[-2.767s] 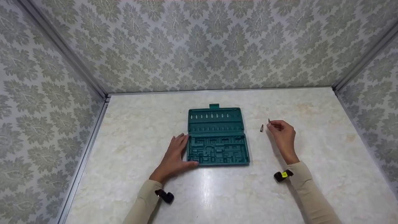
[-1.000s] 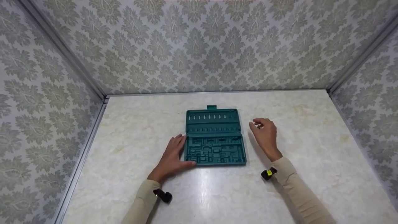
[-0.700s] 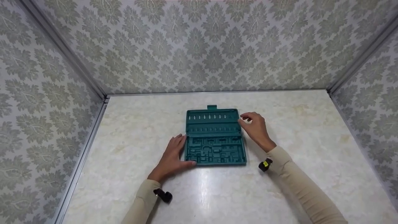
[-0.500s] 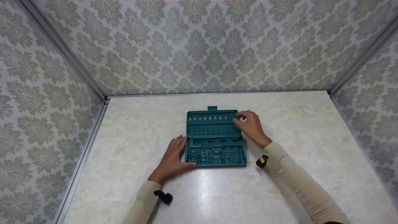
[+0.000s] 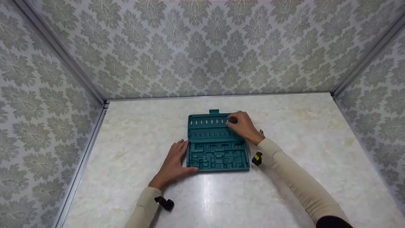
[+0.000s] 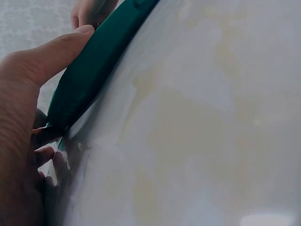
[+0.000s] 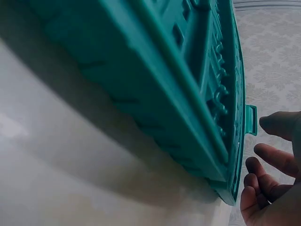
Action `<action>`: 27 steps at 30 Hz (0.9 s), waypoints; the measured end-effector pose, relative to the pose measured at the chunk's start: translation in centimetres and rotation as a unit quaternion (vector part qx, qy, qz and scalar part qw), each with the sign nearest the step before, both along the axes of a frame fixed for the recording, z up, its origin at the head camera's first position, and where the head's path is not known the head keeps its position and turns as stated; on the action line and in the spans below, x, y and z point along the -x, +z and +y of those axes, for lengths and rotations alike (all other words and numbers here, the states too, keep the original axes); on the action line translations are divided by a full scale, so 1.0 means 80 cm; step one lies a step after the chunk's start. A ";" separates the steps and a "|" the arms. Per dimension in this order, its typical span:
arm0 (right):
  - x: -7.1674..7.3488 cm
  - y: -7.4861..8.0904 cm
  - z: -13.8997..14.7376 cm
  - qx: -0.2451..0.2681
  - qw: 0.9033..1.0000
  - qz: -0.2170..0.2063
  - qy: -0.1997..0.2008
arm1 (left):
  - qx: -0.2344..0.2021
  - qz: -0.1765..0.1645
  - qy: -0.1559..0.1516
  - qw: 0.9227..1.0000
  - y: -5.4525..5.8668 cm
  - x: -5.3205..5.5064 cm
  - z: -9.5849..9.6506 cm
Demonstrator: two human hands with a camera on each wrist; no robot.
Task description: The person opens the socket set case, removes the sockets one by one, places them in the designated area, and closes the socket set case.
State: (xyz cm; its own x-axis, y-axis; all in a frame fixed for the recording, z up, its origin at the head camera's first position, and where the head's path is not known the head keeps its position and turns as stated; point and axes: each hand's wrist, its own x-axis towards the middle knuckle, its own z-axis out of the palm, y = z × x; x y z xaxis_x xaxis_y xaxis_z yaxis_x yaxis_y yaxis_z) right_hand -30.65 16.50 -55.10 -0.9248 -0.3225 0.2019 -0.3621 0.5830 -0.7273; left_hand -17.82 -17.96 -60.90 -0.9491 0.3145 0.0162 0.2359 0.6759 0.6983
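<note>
A green plastic tool case (image 5: 218, 138) lies opened out flat on the table, with moulded recesses in its near half. Across the far half runs a row of several small silver screwdriver bits (image 5: 206, 121). My left hand (image 5: 172, 164) holds the near left corner, thumb (image 6: 77, 40) on the front rim and fingers along the left side. Over the far right part of the case, my right hand (image 5: 243, 125) has its fingertips at the right end of the bit row. In the right wrist view its thumb and forefinger are apart, with nothing visible between them.
Small metal pieces (image 5: 261, 132) are on the table right of the case, partly behind the right wrist. The case's latch tab (image 5: 214, 111) sticks out at the far edge. Patterned walls (image 5: 202, 47) enclose the marbled table (image 5: 142, 126) at the back and sides.
Earlier my right hand pinched a small metal piece beside another one, right of the case. It has since moved left over the far half of the case. My left hand has stayed at the corner.
</note>
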 end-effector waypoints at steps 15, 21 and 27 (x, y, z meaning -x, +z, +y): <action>0.026 -0.011 -0.007 -0.011 0.999 0.028 0.017 | 0.000 0.010 -0.007 1.000 0.004 -0.002 0.000; 0.040 -0.025 -0.007 -0.014 0.999 0.033 0.030 | 0.002 0.015 -0.007 1.000 0.003 0.001 -0.002; 0.026 -0.003 -0.017 -0.061 0.997 -0.042 -0.018 | 0.003 0.009 -0.007 1.000 0.002 0.000 0.000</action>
